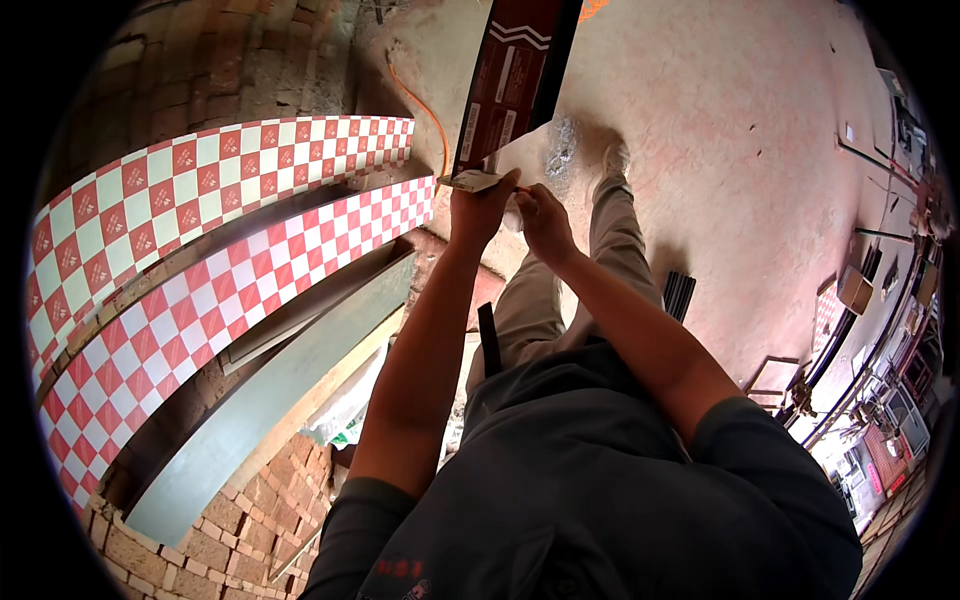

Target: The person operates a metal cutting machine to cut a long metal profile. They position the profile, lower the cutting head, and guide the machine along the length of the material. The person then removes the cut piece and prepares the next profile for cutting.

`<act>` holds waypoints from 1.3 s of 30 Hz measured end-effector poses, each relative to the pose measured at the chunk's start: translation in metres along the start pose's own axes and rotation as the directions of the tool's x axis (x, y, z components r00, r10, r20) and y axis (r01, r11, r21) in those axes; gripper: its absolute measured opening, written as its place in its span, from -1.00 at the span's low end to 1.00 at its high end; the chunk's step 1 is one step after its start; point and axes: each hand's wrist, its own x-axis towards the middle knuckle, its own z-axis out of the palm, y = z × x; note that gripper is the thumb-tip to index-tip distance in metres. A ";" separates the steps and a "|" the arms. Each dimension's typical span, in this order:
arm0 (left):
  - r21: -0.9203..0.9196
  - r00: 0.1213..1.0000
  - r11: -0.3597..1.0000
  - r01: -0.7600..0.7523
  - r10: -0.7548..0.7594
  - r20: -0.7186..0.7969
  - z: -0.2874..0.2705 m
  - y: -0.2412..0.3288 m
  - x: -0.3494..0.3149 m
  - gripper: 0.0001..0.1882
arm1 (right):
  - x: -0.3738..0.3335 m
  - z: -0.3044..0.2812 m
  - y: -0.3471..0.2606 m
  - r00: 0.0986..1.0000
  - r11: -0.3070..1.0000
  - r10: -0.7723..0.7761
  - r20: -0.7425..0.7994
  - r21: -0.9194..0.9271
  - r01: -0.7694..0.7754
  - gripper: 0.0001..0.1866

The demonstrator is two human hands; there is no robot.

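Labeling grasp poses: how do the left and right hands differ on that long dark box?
The left hand sits higher, its grip closed on the near end of the long dark box, next to a torn pale flap. The right hand sits lower and to the right, fingers curled just under that end; whether it grips anything is unclear. The left forearm runs nearly straight up; the right comes in diagonally. Both are bare and meet at the same end.
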 end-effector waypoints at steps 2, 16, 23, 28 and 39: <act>0.059 1.000 0.998 0.011 -0.011 0.014 -0.007 -0.019 -0.006 -0.59 | -0.002 0.007 0.004 1.000 0.999 0.004 -0.017 -0.034 -0.005 -0.70; 0.298 0.997 0.953 0.060 -0.044 -0.059 -0.016 -0.005 -0.089 -0.32 | -0.012 0.016 -0.014 0.972 0.968 0.208 -0.108 -0.121 -0.221 -0.53; 0.552 0.988 0.832 -0.056 0.124 -0.087 -0.017 -0.009 -0.105 -0.22 | -0.002 -0.030 -0.009 0.978 0.997 0.047 0.203 -0.070 -0.033 -0.55; 0.649 0.973 0.757 -0.075 0.197 -0.117 -0.013 0.026 -0.143 -0.34 | 0.005 -0.135 0.043 0.938 0.906 -0.258 0.230 -0.280 0.318 -0.62; 0.530 0.987 0.847 0.045 0.044 -0.155 0.125 0.096 -0.133 -0.59 | 0.033 -0.495 0.244 0.934 0.782 0.349 0.074 -0.573 -0.247 -0.47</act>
